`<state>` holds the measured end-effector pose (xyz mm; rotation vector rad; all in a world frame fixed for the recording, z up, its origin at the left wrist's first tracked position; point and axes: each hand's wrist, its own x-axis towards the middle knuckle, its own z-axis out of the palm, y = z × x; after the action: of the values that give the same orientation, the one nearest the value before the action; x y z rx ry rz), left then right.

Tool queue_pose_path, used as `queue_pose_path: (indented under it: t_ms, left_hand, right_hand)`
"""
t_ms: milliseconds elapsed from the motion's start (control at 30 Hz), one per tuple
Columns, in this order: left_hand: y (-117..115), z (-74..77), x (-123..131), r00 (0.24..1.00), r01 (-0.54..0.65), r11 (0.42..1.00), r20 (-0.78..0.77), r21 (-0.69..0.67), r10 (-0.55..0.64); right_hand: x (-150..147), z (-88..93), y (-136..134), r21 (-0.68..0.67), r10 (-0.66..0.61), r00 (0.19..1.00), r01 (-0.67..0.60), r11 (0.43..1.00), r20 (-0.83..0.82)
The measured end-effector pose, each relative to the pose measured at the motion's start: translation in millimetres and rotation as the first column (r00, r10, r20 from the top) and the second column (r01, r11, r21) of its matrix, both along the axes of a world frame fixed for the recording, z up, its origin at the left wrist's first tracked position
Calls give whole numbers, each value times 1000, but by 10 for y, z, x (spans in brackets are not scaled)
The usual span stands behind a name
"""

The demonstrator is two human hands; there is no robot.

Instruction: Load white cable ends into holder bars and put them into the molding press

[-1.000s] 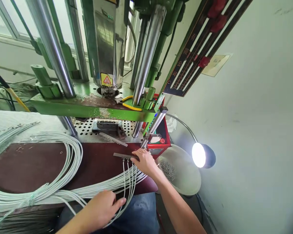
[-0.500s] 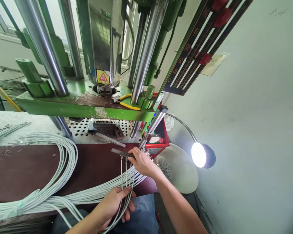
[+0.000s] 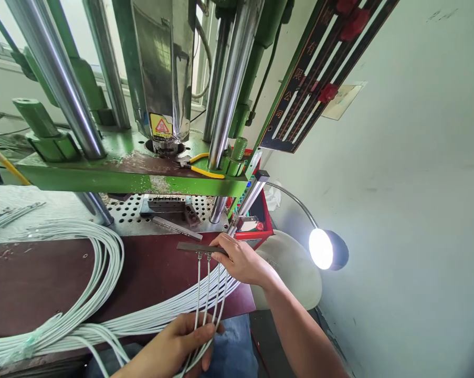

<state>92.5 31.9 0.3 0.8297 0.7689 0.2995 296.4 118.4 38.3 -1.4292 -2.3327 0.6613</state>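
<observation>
My right hand [image 3: 240, 260] pinches the right end of a thin dark metal bar [image 3: 193, 248] held just above the brown table [image 3: 35, 283]. Several white cables [image 3: 207, 286] hang from the bar with their metal tips seated in it. Near the table's front edge my left hand [image 3: 177, 344] is closed around those same cables, holding them together. A big coil of white cables [image 3: 103, 273] lies across the table to the left.
A green press [image 3: 130, 176] with steel columns stands behind the table; its perforated plate carries a dark mould block [image 3: 168, 206]. Yellow-handled pliers [image 3: 201, 167] rest on the green platen. A red box [image 3: 256, 226], a white bowl [image 3: 295, 275] and a lit gooseneck lamp [image 3: 323, 249] are at the right.
My left hand has moved from lying flat on the cables to gripping them, and shifted right and toward me. The right hand has kept hold of the bar, lifting it slightly.
</observation>
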Motion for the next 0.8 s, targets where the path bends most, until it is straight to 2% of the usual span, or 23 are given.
queue_pose_path:
  t_ms: [100, 233, 400, 500, 600, 700, 800]
  left_hand:
    - [43, -67, 6, 998, -23, 998, 49, -52, 25]
    - [88, -160, -122, 995, -56, 995, 77, -82, 62]
    - [100, -174, -226, 984, -147, 983, 86, -107, 157]
    - [201, -178, -255, 975, -176, 978, 115, -112, 189]
    - [411, -204, -281, 953, -273, 956, 105, -111, 284]
    - [743, -250, -333, 911, -389, 913, 95, -126, 401]
    - [1146, -306, -428, 880, -458, 882, 81, -114, 467]
  right_hand:
    - [-32, 22, 32, -8, 19, 1000, -19, 1000, 5]
    - [-72, 48, 72, -32, 48, 998, -47, 998, 30]
    - [-207, 23, 200, -53, 94, 995, -91, 994, 43]
    - [-353, -31, 384, -9, 115, 990, -114, 993, 77]
    - [-568, -127, 671, 83, 117, 982, -130, 988, 148]
    - [-810, -264, 1032, 155, 63, 976, -97, 983, 208]
    - [-1012, -424, 1392, 136, -13, 983, -12, 991, 183]
